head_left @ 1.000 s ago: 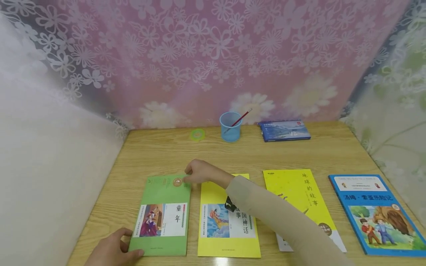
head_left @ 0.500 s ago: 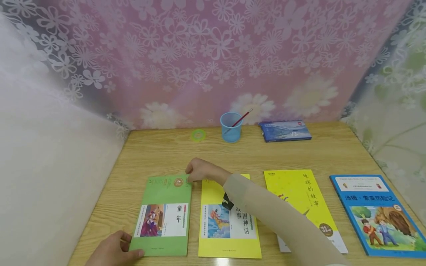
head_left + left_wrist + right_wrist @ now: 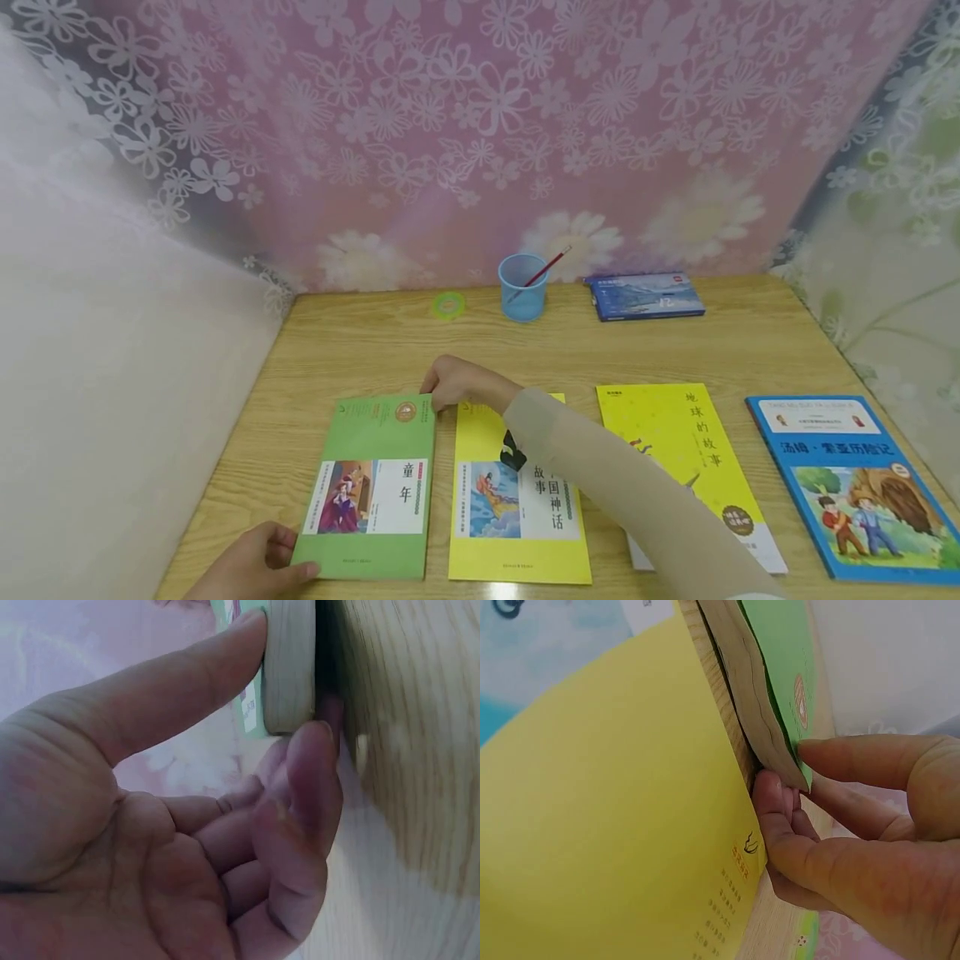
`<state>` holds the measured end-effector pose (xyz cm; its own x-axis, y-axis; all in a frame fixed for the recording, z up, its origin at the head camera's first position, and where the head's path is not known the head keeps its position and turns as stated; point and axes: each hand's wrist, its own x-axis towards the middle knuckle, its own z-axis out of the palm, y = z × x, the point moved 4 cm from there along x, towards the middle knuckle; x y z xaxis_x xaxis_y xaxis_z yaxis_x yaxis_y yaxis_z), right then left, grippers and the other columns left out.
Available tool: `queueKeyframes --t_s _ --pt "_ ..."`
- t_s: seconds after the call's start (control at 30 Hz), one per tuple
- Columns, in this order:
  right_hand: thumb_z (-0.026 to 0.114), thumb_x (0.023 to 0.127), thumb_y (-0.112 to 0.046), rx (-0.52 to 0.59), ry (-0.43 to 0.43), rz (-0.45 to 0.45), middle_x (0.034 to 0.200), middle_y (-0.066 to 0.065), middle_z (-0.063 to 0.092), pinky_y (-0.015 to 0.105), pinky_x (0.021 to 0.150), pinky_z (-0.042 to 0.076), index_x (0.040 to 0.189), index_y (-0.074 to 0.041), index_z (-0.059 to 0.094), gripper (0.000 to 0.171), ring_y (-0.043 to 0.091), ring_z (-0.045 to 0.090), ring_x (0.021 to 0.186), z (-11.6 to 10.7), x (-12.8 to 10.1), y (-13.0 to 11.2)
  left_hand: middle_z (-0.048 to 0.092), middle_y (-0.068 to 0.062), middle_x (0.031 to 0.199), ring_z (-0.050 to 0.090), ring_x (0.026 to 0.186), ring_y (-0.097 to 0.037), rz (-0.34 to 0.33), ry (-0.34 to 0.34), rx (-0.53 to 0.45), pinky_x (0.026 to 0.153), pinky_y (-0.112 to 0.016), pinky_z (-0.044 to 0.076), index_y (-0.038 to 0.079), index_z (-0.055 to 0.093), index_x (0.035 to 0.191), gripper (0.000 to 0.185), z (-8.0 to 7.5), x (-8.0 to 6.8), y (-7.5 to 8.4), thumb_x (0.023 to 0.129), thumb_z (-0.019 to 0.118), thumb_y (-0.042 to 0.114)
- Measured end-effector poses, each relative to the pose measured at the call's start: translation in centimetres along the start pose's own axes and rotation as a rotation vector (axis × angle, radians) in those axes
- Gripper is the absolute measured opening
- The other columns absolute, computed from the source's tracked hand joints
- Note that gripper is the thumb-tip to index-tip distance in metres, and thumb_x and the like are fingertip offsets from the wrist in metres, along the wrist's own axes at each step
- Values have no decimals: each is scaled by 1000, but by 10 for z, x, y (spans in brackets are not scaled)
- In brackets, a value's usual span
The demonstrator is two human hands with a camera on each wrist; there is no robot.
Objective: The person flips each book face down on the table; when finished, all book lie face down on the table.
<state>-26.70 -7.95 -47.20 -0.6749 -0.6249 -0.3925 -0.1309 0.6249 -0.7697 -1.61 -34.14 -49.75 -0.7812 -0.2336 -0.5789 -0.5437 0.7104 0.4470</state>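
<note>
The left hand (image 3: 251, 571) pinches the near left corner of the flat green paperback book (image 3: 371, 492) lying on the wood-grain table (image 3: 360, 346). The right hand (image 3: 457, 385) pinches its far right corner; the right wrist view shows curled, wavy page edges there, beside a glossy yellow book (image 3: 517, 500).

1. Soft, even light fills the head view; the pale wooden table (image 3: 390, 342) shows a small white glare spot at its near edge.
2. Shadows are faint and short.
3. Curtain edges bow slightly toward the frame corners.
4. Both wrist views are close and soft, the left hand (image 3: 172, 840) largely blurred.
</note>
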Motion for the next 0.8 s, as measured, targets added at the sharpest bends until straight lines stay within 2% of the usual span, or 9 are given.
queueKeyframes --t_s 0.17,0.37,0.5,0.63,0.73,0.8 --pt "69 87 11 46 -25 18 109 11 79 31 80 57 117 1 79 33 18 62 84 -3 2 -1 72 -3 102 68 96 -17 11 -3 -38 92 -47 59 -3 65 119 63 -6 -3 1 79 92 38" --pt "71 89 8 83 -50 7 100 6 78 31 79 56 112 -3 81 27 19 63 81 -3 2 2 73 -1 102 68 93 -15 27 8 -85 87 -41 61 -4 65 124 65 -12 -9 3 79 92 35" --pt "71 89 8 127 -65 -15 99 6 78 33 78 60 109 -5 81 26 19 65 80 -2 1 5 75 -1 102 70 90 -15 68 5 -116 79 -32 61 -6 64 127 68 -17 -15 1 81 91 36" --pt "75 88 8 195 -70 -22 101 6 76 34 81 64 109 -7 81 26 16 67 84 -5 -1 9 76 -1 104 70 89 -14 150 -20 -124 74 -23 58 -7 61 129 67 -26 -19 0 85 88 36" --pt "78 86 7 241 -91 -38 103 7 75 35 85 65 111 -6 81 28 15 68 87 -8 -2 10 77 -1 105 69 88 -13 209 -37 -122 73 -21 58 -7 61 129 63 -32 -22 0 89 85 35" --pt "79 86 7 281 -111 -44 105 8 77 36 87 65 113 -5 80 29 15 70 89 -10 -2 10 77 -2 106 70 88 -14 214 -42 -141 74 -22 58 -7 60 129 62 -35 -24 0 89 85 33"
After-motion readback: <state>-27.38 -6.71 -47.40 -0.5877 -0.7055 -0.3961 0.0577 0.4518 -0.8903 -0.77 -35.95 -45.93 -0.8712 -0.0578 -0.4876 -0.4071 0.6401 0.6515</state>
